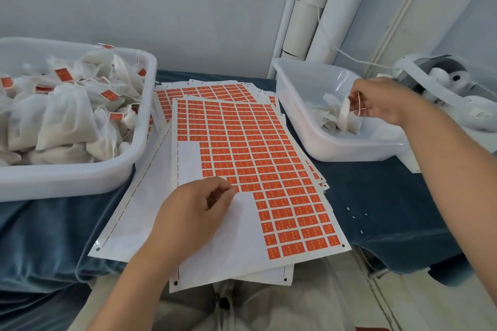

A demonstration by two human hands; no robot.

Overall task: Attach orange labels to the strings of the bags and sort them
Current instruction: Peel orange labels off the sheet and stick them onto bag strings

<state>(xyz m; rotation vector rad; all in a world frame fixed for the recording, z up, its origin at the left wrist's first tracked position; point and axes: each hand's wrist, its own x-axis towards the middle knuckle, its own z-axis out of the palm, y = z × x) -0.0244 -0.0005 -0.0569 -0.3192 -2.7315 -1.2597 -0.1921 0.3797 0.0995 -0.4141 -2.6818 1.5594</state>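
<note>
Beige trousers (242,309) at 6 o'clock, cut off by the bottom edge and blurry. Just above them the left hand (196,204) rests on the label sheet (242,250), fingers curled, thumb and forefinger tips together at the edge of the orange labels (255,142). I can't tell if a label is pinched between them; the fingers hide it. The sheet lies dead centre on a fanned stack of sheets (209,91), and its 7 o'clock part is bare backing. Print on the labels is too small to read.

Right hand (382,102) at 2 o'clock, inside the right tub (298,104), thumb and fingers clamped on the string (359,99) of a white bag (345,112). That bag touches a few other white bags (328,118); I can't count them.

Left tub (67,177) at 9 o'clock, cut off by the left edge, heaped with labelled bags (64,115). Both tubs sit on a blue cloth (376,196). White device (435,75) at 3 o'clock behind the right wrist is partly hidden, and I can't make out what it is. White pipes (330,7) at 1 o'clock.
</note>
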